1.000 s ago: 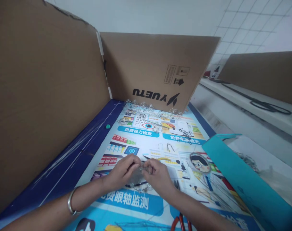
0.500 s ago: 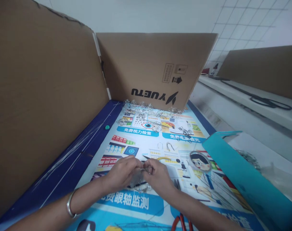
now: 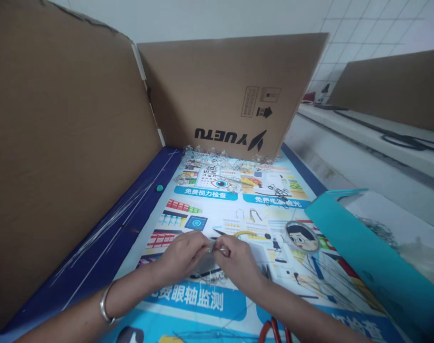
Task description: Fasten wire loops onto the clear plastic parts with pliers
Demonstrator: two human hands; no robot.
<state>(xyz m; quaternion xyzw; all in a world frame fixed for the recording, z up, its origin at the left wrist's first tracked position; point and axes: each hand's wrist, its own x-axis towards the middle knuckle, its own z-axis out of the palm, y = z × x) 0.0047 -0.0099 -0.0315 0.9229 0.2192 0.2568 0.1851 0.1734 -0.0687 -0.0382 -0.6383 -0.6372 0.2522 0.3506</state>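
My left hand [image 3: 184,252] is closed in a pinch. Its fingertips nearly touch those of my right hand [image 3: 234,257], which is also closed. Between the two runs a thin shiny wire [image 3: 217,248], mostly hidden by the fingers. Below the fingertips is a cluster of clear beads and wire [image 3: 211,277]; I cannot tell whether it is attached to the held piece. Just beyond my right hand lies a tool with dark tips and a yellow handle [image 3: 247,233]. Red-handled pliers [image 3: 274,331] lie near the front edge, below my right forearm.
Clear beaded wire pieces [image 3: 220,156] line the foot of the cardboard panel [image 3: 220,90]. Loose wires lie on the left blue border [image 3: 131,214] and at right. Small dark rings [image 3: 279,195] and bent wires [image 3: 254,214] lie farther back. A teal box [image 3: 367,247] stands at right.
The view has shifted slightly. Both hands stay together at the same spot, with only a small shift of the fingers around the wire.
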